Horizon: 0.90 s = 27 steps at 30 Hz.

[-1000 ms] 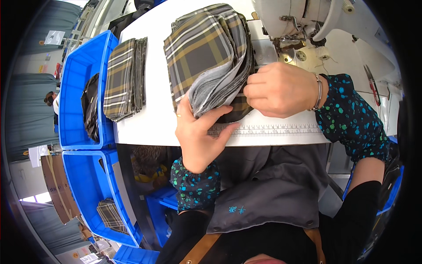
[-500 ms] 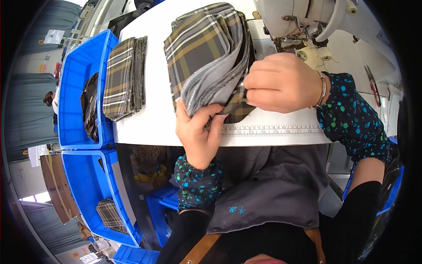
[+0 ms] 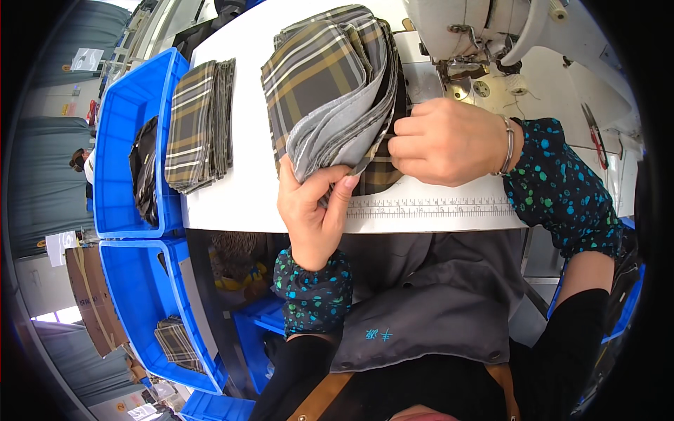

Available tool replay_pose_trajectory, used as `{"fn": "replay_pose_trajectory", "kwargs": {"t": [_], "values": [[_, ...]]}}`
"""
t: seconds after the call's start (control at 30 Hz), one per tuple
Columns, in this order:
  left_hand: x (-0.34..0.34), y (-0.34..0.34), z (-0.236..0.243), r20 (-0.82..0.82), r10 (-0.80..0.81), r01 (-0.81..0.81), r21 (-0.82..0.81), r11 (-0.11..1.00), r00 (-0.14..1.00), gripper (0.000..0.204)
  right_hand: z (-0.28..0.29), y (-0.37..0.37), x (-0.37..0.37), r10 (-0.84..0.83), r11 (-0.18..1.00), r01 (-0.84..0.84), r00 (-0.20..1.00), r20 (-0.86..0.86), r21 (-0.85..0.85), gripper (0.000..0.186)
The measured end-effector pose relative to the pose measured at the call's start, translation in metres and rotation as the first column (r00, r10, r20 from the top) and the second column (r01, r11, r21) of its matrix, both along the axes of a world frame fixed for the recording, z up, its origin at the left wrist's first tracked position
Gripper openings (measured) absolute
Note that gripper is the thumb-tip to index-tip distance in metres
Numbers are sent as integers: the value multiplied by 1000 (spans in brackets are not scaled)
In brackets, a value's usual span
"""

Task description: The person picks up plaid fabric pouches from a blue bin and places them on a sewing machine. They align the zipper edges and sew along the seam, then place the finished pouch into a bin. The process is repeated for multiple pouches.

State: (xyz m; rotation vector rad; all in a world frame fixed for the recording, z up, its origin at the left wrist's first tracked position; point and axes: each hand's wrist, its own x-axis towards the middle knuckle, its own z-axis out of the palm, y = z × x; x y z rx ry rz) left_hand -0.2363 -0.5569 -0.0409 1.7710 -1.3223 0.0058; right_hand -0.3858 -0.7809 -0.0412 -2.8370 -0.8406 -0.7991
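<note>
Left grip: my left hand [image 3: 316,210] is curling its fingers up under the near edge of the plaid fabric stack [image 3: 330,84], closed on the fanned grey layers so they are staying spread for picking.
Right grip: my right hand [image 3: 446,140] is pinching shut on a single plaid piece [image 3: 375,175] at the stack's right edge, apparently peeling it away from the rest.
Stack position: it is lying on the white desk [image 3: 246,189], just in front of the sewing machine [image 3: 484,35], probably so each piece is travelling only a short way to the needle.
Ruler strip: a printed ruler [image 3: 428,208] is running along the desk's near edge, right under both hands.
Second pile: a folded plaid pile [image 3: 200,123] is sitting well apart to the left, beside the blue bin [image 3: 116,140].
Lower bin: another blue bin [image 3: 133,295] below is holding more plaid pieces.
</note>
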Motion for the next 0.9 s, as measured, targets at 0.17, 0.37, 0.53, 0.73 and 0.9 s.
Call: {"fn": "replay_pose_trajectory", "kwargs": {"t": [0.17, 0.37, 0.53, 0.73, 0.9], "values": [[-1, -2, -2, 26, -15, 16, -15, 1000, 1000, 9, -5, 9, 0, 23, 999, -19, 996, 84, -47, 16], [-1, 0, -3, -39, 4, -5, -13, 1000, 999, 13, -4, 22, -2, 50, 998, -47, 996, 70, -43, 12], [1, 0, -2, -16, 4, -4, -10, 1000, 1000, 15, -2, 20, -1, 40, 998, -37, 998, -50, 52, 11], [4, -2, -3, -5, -26, 26, -33, 999, 1000, 16, -9, 23, 1, -21, 943, 76, 985, -169, 324, 11], [5, -1, -1, -3, -33, 33, -10, 999, 999, 16, -5, 29, 5, -91, 897, 121, 992, -91, 424, 11]]}}
